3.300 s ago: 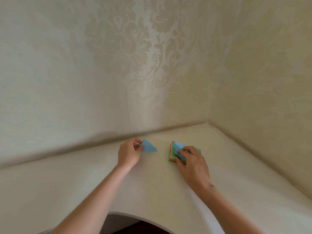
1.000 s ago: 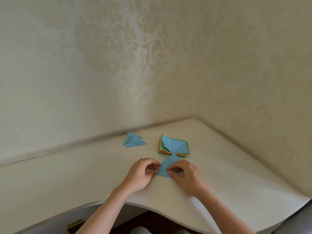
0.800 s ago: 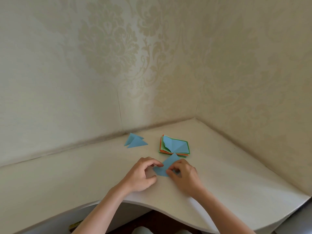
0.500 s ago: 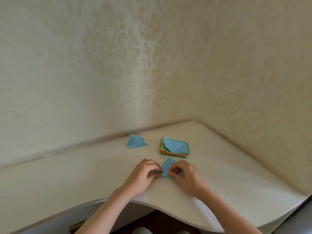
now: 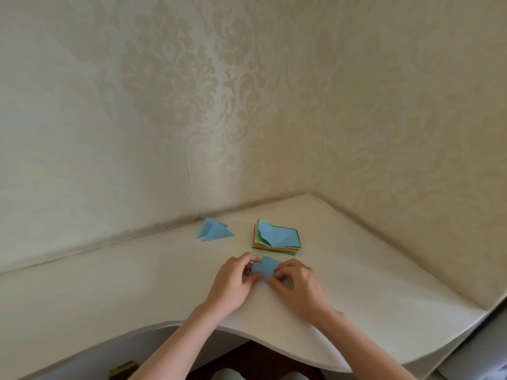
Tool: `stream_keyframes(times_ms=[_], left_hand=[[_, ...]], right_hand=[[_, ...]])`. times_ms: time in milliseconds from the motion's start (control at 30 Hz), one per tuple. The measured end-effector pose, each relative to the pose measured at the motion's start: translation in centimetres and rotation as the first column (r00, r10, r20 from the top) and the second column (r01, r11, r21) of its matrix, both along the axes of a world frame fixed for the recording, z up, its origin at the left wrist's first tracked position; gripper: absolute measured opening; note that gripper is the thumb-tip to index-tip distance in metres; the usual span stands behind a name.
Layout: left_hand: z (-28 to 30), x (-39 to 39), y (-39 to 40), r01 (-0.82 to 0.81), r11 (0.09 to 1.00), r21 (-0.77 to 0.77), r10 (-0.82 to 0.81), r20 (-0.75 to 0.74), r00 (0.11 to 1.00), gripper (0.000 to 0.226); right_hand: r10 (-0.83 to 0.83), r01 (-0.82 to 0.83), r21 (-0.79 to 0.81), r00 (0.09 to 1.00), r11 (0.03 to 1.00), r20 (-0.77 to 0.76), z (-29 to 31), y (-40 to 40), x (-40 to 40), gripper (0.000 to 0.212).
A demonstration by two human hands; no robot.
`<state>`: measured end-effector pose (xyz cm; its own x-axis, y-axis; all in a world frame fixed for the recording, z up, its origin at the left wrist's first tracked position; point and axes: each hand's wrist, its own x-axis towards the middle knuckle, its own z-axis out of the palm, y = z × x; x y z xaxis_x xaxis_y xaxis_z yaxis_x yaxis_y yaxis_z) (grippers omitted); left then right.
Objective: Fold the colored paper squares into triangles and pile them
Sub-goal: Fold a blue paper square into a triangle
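Near the table edge, left hand and right hand both pinched the blue paper; uneven finger pressure risked a skewed crease.

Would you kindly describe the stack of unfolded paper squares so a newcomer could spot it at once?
Start at the corner where the two wallpapered walls meet the white table. In front of it lies the paper stack, beyond the right hand. Unlike the flat blue triangles to its left, it is thick, with orange and green edges.
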<state>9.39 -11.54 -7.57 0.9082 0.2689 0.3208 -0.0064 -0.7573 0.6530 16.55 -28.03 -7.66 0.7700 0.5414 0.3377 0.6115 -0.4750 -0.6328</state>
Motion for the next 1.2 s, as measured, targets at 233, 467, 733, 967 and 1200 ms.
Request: stream_keyframes(times_ms=[233, 467, 733, 967, 1200], left_hand=[[-0.2, 1.0, -0.3, -0.055, 0.998, -0.018, 0.054, -0.047, 0.997, 0.033], [0.1, 1.4, 0.1, -0.091, 0.989, -0.117, 0.08, -0.096, 0.992, 0.027], [0.5, 1.2, 0.2, 0.026, 0.999, 0.019, -0.023, -0.111, 0.994, 0.032], [1.4, 0.3, 0.6, 0.116, 0.947, 0.299, -0.086, -0.11, 0.99, 0.019], [1.6, -1.2, -0.8, 0.074, 0.869, 0.489, -0.013, -0.127, 0.992, 0.064]], right_hand=[[-0.092, 0.092, 0.062, 0.996, 0.994, 0.0, -0.2, 0.9, -0.2, 0.011], [-0.065, 0.074, 0.09, 0.993, 0.993, -0.094, -0.2, 0.7, 0.1, 0.031], [-0.065, 0.049, -0.105, 0.986, 0.993, -0.154, 1.0, -0.1, 1.5, 0.037], [0.0, -0.018, -0.225, 0.997, 0.974, -0.08, 1.7, -0.3, 1.7, 0.043], [-0.028, 0.014, -0.172, 0.996, 0.985, -0.083, 1.8, 0.1, 0.4, 0.023]])
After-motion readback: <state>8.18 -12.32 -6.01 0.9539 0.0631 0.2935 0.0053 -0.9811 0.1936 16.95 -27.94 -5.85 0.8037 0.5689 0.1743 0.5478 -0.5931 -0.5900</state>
